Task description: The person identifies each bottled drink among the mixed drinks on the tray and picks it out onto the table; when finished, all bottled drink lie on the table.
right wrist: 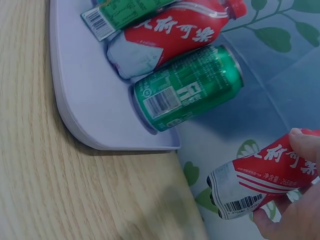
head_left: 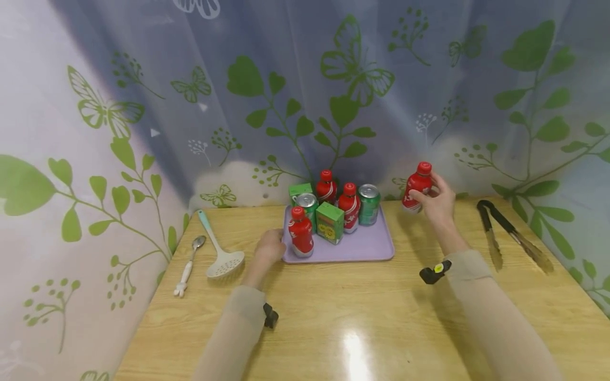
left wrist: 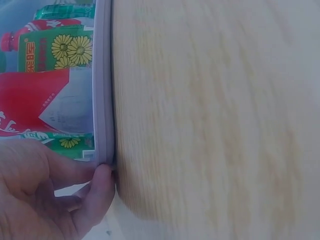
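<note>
My right hand (head_left: pixel 439 203) grips a small red soda bottle (head_left: pixel 417 186) upright, above the table to the right of a lilac tray (head_left: pixel 364 252). In the right wrist view that bottle (right wrist: pixel 265 175) shows its white lower part and barcode. At the tray's front left corner, my left hand (head_left: pixel 270 246) pinches the rim between thumb and finger, as the left wrist view shows. On the tray stand several drinks: a red bottle (head_left: pixel 301 233) in front, two more red bottles behind, green cans such as the one at the right (head_left: pixel 369 205), and green cartons, one with yellow flowers (head_left: pixel 330 222).
Left of the tray lie a skimmer (head_left: pixel 225 263) with a mint handle and a spoon (head_left: pixel 189 264) with a white handle. Black-handled tongs (head_left: pixel 512 230) lie at the right. A patterned curtain (head_left: pixel 295 95) hangs close behind the table (head_left: pixel 329 317).
</note>
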`<action>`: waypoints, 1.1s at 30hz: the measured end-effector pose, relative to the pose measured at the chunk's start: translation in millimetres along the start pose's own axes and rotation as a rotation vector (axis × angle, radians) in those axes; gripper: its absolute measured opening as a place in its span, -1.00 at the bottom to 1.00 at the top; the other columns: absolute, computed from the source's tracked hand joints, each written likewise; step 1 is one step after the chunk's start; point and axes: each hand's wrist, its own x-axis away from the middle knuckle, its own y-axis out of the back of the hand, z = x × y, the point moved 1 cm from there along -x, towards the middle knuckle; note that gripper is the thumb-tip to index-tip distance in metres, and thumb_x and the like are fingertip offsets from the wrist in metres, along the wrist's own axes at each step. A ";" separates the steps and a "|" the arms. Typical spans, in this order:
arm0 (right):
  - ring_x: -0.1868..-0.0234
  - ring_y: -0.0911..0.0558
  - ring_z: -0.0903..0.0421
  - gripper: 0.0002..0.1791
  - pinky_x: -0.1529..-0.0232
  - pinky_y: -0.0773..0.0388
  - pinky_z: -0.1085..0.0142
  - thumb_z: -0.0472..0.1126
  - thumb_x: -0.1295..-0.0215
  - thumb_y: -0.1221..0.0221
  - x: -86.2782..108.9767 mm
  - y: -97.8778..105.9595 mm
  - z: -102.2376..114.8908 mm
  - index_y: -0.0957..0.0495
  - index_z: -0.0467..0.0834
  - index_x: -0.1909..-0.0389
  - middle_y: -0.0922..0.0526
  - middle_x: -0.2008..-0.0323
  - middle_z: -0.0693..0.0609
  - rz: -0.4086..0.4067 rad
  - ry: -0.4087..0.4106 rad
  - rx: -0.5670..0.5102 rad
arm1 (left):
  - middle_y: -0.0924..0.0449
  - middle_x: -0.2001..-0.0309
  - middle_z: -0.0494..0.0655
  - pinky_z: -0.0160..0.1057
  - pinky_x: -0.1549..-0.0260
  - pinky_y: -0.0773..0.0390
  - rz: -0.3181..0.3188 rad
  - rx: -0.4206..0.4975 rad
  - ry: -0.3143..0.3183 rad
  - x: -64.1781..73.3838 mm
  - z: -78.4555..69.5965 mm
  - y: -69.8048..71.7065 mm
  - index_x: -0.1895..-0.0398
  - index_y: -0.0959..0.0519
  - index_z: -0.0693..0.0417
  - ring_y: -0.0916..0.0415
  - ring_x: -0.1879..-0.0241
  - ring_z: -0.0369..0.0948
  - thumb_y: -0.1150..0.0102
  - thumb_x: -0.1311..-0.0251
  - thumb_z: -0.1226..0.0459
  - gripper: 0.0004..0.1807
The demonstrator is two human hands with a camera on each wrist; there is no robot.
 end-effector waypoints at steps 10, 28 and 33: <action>-0.45 -0.50 -0.17 -0.10 -0.49 -0.52 0.13 -0.37 -0.37 -0.32 -10.7 -14.7 -13.3 -0.21 0.10 -0.65 -0.36 -0.56 -0.16 0.052 -0.006 -0.009 | -0.52 -0.43 0.23 0.09 -0.42 -0.53 0.001 0.001 0.005 -1.1 3.0 -0.7 -0.49 -0.44 0.21 -0.48 -0.43 0.16 -0.03 -0.18 0.52 -0.30; -0.53 -0.39 -0.08 -0.10 -0.58 -0.41 0.13 -0.38 -0.36 -0.33 -24.3 -16.9 -30.3 -0.22 0.12 -0.65 -0.28 -0.64 -0.03 0.010 -0.121 -0.066 | -0.50 -0.45 0.21 0.06 -0.36 -0.58 0.009 -0.038 -0.006 -1.7 2.7 -1.4 -0.52 -0.41 0.18 -0.54 -0.35 0.10 -0.06 -0.25 0.47 -0.31; -0.57 -0.37 -0.12 -0.09 -0.60 -0.38 0.10 -0.36 -0.39 -0.31 -24.7 -17.5 -31.5 -0.17 0.11 -0.66 -0.25 -0.65 -0.05 0.020 -0.120 -0.058 | -0.49 -0.46 0.23 0.06 -0.36 -0.58 0.015 -0.036 0.003 0.6 2.1 0.0 -0.52 -0.40 0.21 -0.53 -0.37 0.11 -0.06 -0.26 0.47 -0.32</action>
